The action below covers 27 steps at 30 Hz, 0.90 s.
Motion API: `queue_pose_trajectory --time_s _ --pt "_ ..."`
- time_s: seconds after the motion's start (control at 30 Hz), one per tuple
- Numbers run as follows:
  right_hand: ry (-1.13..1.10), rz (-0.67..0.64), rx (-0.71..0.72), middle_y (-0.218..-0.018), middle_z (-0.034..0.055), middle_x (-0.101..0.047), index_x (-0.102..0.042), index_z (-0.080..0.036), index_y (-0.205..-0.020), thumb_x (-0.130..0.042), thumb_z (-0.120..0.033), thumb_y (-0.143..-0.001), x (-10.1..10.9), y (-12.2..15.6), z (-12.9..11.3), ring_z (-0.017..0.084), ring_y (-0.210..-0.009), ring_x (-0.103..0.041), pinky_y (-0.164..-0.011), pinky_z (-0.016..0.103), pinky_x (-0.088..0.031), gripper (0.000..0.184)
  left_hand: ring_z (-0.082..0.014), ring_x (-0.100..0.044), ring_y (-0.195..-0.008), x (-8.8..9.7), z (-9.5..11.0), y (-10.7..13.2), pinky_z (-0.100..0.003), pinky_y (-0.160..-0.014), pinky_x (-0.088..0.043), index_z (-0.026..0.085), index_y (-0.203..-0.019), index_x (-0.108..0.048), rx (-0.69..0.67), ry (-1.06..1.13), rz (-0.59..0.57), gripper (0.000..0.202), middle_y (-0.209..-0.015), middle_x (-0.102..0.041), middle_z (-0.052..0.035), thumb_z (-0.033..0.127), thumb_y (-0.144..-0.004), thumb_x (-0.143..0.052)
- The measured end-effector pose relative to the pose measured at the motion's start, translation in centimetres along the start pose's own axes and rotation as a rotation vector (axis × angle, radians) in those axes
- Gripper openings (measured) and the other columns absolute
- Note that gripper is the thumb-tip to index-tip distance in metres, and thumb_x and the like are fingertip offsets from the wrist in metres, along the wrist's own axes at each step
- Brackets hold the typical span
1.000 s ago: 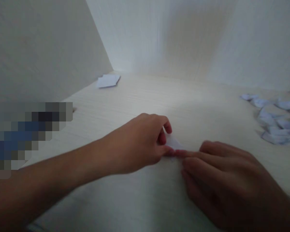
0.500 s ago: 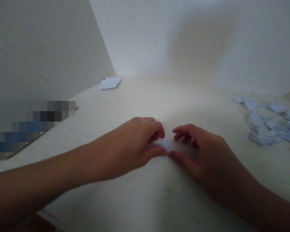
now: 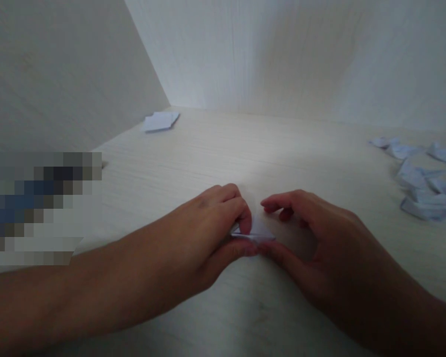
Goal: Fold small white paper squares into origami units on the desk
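Note:
A small folded piece of white paper lies on the pale wooden table, held between both hands. My left hand pinches its left end with thumb and fingers curled over it. My right hand meets it from the right, thumb tip against the paper's near edge and fingers arched above it. Most of the paper is hidden by the fingers.
A heap of several folded white paper pieces lies at the right edge of the table. A small stack of flat white sheets sits at the far left corner by the wall panels. A blurred patch covers the left side.
My right hand lifted from lying flat over the paper to an arched pinch. Both hands have drawn slightly nearer, and the paper now stands up a little between the fingertips.

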State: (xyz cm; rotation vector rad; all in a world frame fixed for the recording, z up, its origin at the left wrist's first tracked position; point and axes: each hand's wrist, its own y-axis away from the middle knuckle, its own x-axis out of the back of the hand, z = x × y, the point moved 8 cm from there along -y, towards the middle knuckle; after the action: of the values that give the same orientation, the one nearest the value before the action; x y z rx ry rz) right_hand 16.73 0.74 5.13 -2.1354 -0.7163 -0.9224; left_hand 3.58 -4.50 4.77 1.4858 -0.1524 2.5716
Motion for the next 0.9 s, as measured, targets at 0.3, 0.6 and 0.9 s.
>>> queue_pose_trajectory --time_s 0.3,0.6,0.9 --pt "-0.372 -0.077 -0.143 -0.074 -0.0085 -0.073 -0.067 -0.028 -0.09 -0.068 -0.019 -0.088 0.0 -0.4 0.4 0.01 -0.059 -0.067 -0.054 0.021 -0.051 0.009 -0.0067 -0.06 -0.067 1.3 0.7 -0.6 -0.021 -0.064 -0.046 0.023 -0.096 -0.069 -0.115 0.163 0.16 0.004 -0.081 -0.07 0.0065 0.026 -0.097 -0.066" --pt "-0.503 0.07 -0.178 -0.09 -0.0073 -0.082 -0.078 -0.035 -0.095 -0.077 -0.027 -0.083 1.2 -0.8 1.0 0.014 -0.078 -0.079 -0.069 0.019 -0.062 0.014 -0.0117 -0.07 -0.072 1.7 -0.4 -0.1 -0.018 -0.061 -0.055 0.023 -0.098 -0.076 0.035 0.558 0.363 0.012 -0.08 -0.075 0.0015 0.024 -0.087 -0.079" --pt "-0.468 0.11 -0.234 -0.086 -0.0045 -0.082 -0.084 -0.036 -0.095 -0.078 -0.034 -0.083 1.2 -1.2 1.3 0.019 -0.069 -0.079 -0.064 0.023 -0.066 0.013 -0.0092 -0.067 -0.078 2.4 -0.6 0.0 -0.014 -0.064 -0.054 0.022 -0.093 -0.08 0.006 0.693 0.453 0.013 -0.092 -0.074 -0.0013 0.015 -0.083 -0.081"
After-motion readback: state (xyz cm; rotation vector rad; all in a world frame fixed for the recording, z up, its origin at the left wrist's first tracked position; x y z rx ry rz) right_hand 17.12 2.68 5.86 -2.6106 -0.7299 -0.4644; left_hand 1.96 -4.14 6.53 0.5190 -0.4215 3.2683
